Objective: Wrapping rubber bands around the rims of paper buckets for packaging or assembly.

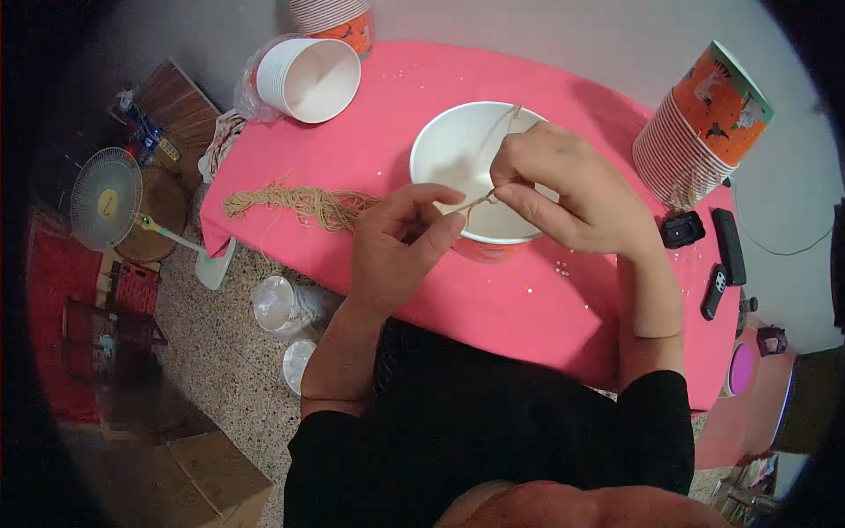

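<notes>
A paper bucket (426, 158), white inside and orange outside, stands on the pink-covered table in front of me. Above its near rim, my right hand (563, 189) pinches a thin tan cord (480, 202) between thumb and fingers. The cord runs left to my left hand (400, 242), whose thumb and curled forefinger close around its other end. More cord shows at the bucket's far rim, behind my right hand. Beside my left hand lies a loose bundle of tan cord (299, 204).
Stacked paper buckets stand at the far left (330, 79) and right (695, 132) of the pink table (493, 304). A black tray (682, 229) and remote controls (715, 290) lie at the right. A fan (107, 201) and plastic-wrapped cups (275, 304) are off to the left.
</notes>
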Demonstrator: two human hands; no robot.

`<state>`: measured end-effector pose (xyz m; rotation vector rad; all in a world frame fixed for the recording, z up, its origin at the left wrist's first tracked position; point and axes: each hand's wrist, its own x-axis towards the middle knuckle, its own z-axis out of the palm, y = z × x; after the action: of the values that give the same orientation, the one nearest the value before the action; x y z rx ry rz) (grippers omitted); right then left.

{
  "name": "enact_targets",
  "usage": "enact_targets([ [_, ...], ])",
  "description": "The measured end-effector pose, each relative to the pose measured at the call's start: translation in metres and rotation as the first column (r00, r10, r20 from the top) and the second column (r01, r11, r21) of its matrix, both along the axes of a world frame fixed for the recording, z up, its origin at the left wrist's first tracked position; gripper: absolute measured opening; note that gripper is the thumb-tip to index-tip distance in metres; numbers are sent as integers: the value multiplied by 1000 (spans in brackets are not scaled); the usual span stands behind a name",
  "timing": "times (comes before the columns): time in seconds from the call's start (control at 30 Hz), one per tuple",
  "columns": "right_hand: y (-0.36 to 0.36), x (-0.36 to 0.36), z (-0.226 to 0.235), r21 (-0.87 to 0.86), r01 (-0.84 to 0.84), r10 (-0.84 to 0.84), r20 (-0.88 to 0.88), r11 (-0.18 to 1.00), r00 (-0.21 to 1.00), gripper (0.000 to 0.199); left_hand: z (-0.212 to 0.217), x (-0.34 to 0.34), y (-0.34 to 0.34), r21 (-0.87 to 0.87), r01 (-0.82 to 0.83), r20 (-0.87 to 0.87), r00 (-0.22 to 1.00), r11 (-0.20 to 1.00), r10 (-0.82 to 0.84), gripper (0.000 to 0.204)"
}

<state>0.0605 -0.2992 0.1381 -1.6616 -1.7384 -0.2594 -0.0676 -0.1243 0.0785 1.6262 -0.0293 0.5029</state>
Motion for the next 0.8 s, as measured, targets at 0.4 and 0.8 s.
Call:
enact_targets([
  [0.4, -8, 3, 8, 56, 79, -69, -167, 995, 984, 11, -6, 3, -3, 129, -143, 144, 982, 981, 124, 6],
  [0.8, 4, 0, -3, 39, -35, 35, -9, 999, 999, 10, -3, 1, -4, 185, -134, 115, 987, 974, 114, 7],
])
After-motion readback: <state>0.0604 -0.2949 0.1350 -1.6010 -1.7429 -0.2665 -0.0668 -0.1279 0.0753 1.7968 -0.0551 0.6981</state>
